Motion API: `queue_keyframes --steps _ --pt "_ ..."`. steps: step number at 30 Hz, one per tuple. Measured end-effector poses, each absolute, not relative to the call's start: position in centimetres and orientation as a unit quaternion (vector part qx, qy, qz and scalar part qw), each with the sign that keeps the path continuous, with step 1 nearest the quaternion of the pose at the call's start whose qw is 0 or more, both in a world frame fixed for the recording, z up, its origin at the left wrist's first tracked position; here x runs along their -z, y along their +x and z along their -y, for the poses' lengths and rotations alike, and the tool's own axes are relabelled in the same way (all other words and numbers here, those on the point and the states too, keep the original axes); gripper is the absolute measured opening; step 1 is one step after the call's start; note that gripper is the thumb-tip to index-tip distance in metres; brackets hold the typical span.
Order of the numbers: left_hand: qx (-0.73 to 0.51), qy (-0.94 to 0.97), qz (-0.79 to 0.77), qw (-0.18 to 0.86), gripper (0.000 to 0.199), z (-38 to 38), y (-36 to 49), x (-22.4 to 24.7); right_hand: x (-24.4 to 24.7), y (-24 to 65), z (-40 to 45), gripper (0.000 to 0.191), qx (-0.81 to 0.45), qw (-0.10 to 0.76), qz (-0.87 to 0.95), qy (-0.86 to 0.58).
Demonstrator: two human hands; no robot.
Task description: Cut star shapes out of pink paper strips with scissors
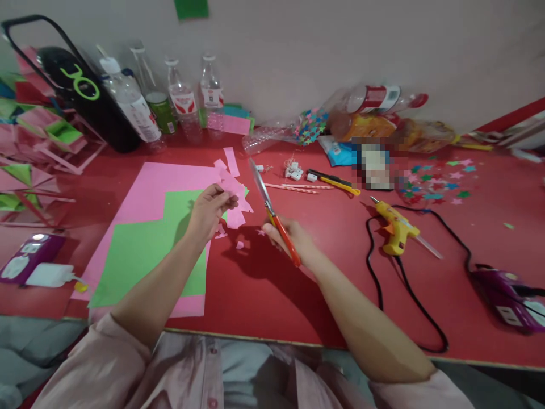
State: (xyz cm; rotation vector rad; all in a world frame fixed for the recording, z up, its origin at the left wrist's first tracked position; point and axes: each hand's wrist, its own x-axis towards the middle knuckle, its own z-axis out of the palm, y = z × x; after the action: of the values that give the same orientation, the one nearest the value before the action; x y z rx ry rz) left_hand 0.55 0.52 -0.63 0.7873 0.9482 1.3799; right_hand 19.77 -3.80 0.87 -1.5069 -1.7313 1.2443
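Observation:
My left hand is pinched closed above the pink sheets, its fingertips over a jagged piece of pink paper. Whether that piece is in the fingers or lies beneath them I cannot tell. My right hand grips scissors with red-orange handles, their blades pointing up and away, to the right of the paper. Small pink scraps lie below the left fingertips. A green sheet rests on larger pink sheets under my left forearm.
A yellow glue gun with a black cord lies right, near a purple power strip. Paper stars, pink straws and a yellow cutter lie farther back. Bottles and a black flask stand along the wall.

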Motion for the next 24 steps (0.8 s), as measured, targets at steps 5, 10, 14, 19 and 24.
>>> queue_keyframes --steps 5,10,14,19,24 --pt "-0.641 0.322 -0.396 0.573 0.017 -1.0 -0.2 0.7 -1.2 20.3 3.9 0.047 -0.371 0.145 0.692 -0.602" --pt "-0.634 0.332 -0.427 0.552 0.016 -0.9 -0.2 0.9 -1.6 19.9 4.2 0.053 -0.391 0.123 0.704 -0.58" --pt "-0.628 0.35 -0.421 0.552 0.014 -0.9 -0.2 0.8 -1.5 19.6 4.3 0.055 -0.389 0.103 0.706 -0.582" --pt "-0.626 0.362 -0.409 0.557 0.011 -0.9 -0.2 0.5 -1.4 19.4 4.3 0.054 -0.406 0.123 0.697 -0.578" --pt "-0.607 0.379 -0.424 0.555 0.015 -0.8 -0.2 0.5 -1.6 19.2 4.5 0.053 -0.452 0.147 0.667 -0.574"
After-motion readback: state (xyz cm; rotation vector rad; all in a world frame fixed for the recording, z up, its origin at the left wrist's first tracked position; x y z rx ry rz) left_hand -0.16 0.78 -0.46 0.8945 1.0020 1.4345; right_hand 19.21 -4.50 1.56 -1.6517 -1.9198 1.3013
